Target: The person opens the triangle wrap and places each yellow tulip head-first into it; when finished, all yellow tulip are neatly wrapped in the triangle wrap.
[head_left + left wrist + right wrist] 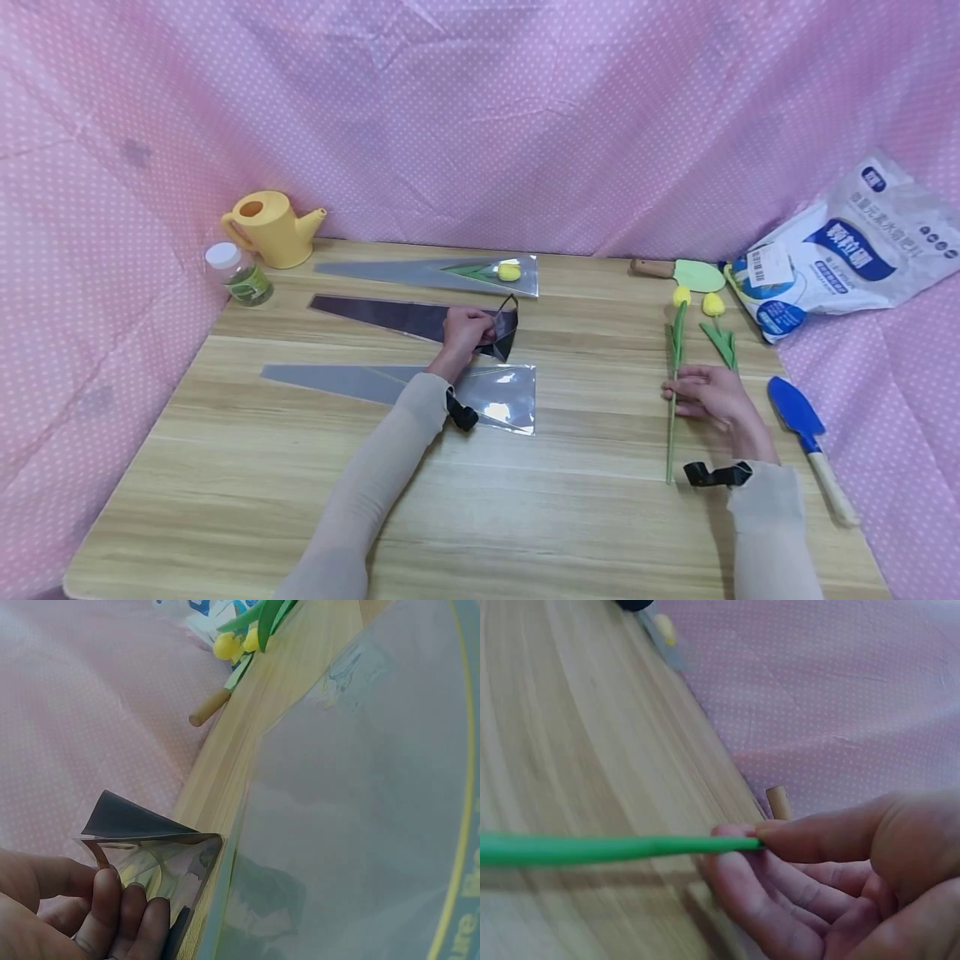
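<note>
My left hand [467,330] pinches the edge of a dark flower sleeve [382,312], whose wide right end stands raised and parted. In the left wrist view the fingers [105,900] grip the upper layer of that film. On the right, my right hand [708,392] pinches the green stem of a yellow tulip [681,298] between thumb and fingers; the stem [615,847] crosses the right wrist view. Beside it lies a second yellow tulip [712,305], its lower stem hidden by the hand. A clear sleeve [322,377] lies flat under my left forearm.
At the back, another sleeve [390,271] contains a yellow tulip [508,272]. A yellow watering can [277,229] and a lidded jar [243,275] stand back left. A green trowel [697,275], a blue trowel [798,412] and a white bag [847,250] lie along the right.
</note>
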Available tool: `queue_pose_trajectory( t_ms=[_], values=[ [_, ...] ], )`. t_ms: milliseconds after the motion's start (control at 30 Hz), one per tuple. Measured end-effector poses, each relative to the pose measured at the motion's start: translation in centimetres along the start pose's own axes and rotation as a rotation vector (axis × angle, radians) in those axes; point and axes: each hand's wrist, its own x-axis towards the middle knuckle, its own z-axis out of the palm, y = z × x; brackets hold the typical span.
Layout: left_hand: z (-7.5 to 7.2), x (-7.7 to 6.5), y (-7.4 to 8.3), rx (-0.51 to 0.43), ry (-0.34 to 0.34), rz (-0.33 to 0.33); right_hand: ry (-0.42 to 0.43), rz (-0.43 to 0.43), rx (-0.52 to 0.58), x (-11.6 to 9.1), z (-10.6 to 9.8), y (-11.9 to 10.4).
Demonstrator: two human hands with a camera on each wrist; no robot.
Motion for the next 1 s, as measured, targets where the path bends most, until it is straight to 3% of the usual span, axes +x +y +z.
queue_pose_trajectory(
  t_ms=[300, 600, 1000],
  values=[
    [0.1, 0.1, -0.1, -0.003, 0.003, 0.004, -0.131, -0.123, 0.327, 0.3, 0.6, 1.1],
    [0.1, 0.1, 0.0, -0.017, 0.005, 0.010, -0.332, -0.290, 0.619, 1.1, 1.5, 2.0],
    [0.0, 0.0, -0.1, -0.019, 0.004, 0.009, -0.234, -0.299, 0.733, 1.8, 3.6, 1.1]
  ],
)
